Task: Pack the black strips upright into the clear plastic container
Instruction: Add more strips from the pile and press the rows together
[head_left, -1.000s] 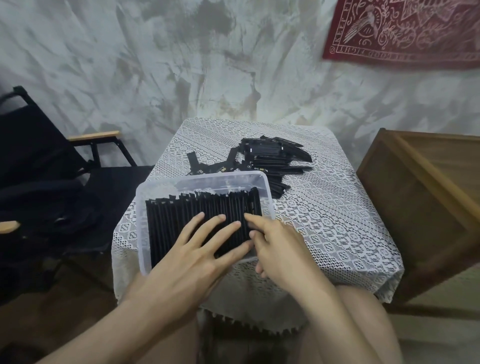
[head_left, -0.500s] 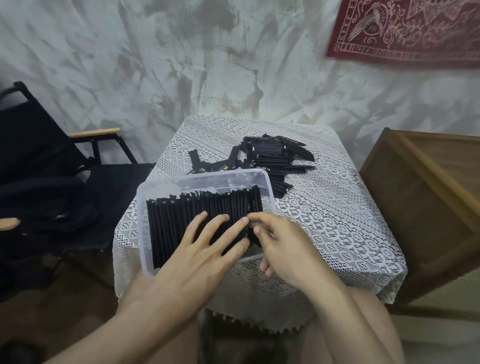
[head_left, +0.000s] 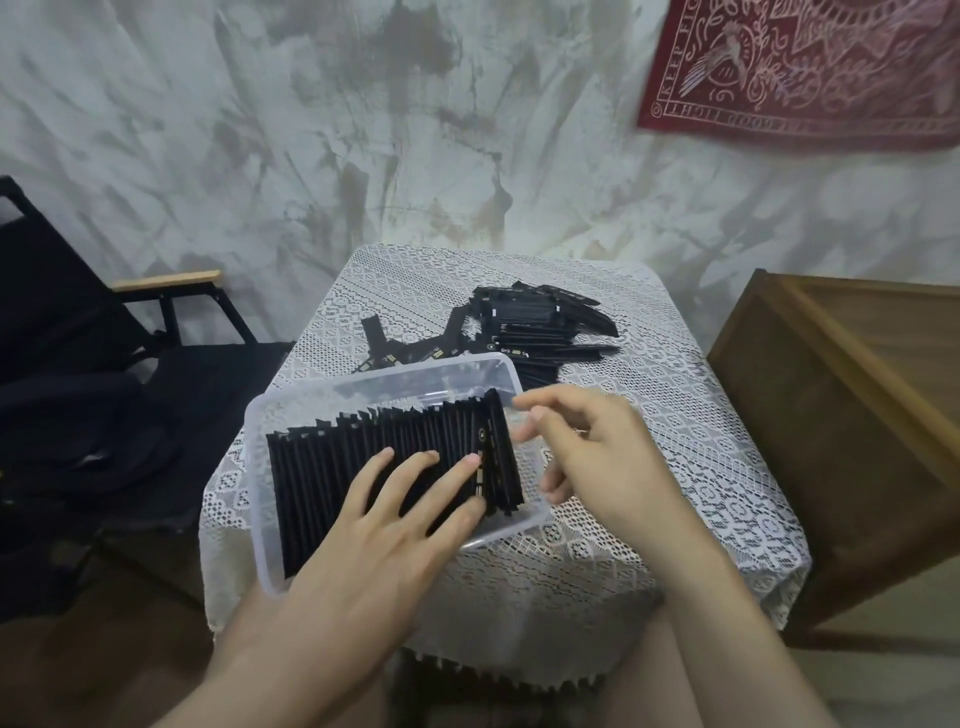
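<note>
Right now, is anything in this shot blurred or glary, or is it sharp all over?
Head view: right hand smeared by motion at the fingertips. Head view: left hand and the black strips under it are sharp. Head view: faint glare on the far wall of the clear plastic container; red wall hanging soft and tilted by the wide lens.

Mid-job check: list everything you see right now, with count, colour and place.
container: one, clear, on the cloth's near left part.
packed strips: one dense row, black, upright in the container.
loose strips: one pile, count unclear, black, behind the container.
cloth: one, white lace, centre.
chair: one, black with a wooden armrest, left.
wooden box: one, brown, right.
wall hanging: one, red patterned, upper right.
left hand: fingers straight, resting on the packed strips.
right hand: loosely curled, empty, at the container's right rim.
</note>
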